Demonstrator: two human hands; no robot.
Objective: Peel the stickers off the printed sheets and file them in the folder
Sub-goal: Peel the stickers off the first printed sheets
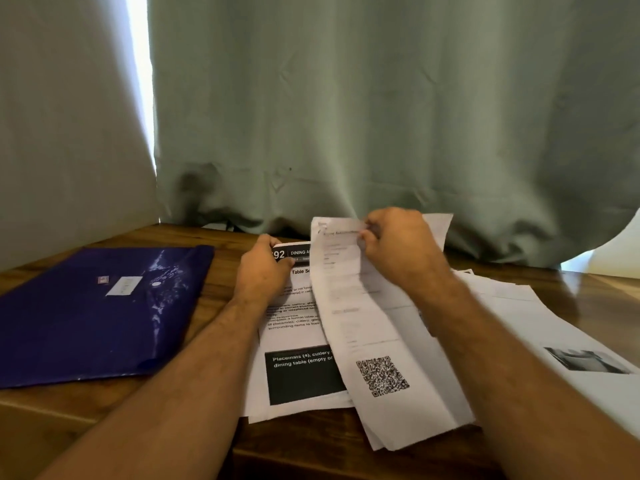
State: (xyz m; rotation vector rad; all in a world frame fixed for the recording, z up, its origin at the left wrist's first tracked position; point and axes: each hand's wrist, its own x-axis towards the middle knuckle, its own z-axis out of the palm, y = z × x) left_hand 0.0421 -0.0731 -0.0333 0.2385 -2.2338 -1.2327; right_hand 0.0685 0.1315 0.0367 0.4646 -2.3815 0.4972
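Observation:
A pile of printed sheets (pixel 298 341) lies on the wooden table in front of me. My left hand (pixel 265 271) grips the top left corner of the uppermost flat sheet, the one with a black header and a dark box. My right hand (pixel 398 244) pinches the top edge of a white sheet with a QR code (pixel 367 341), which is lifted and curled up off the pile. A pale strip at that pinch may be a sticker; blur hides it. The blue plastic folder (pixel 97 313) lies shut on the table to the left, apart from both hands.
More printed sheets (pixel 540 327) spread to the right, one with a grey photo. A green curtain (pixel 346 116) hangs right behind the table's far edge. The table's front edge (pixel 311 455) runs just below the pile.

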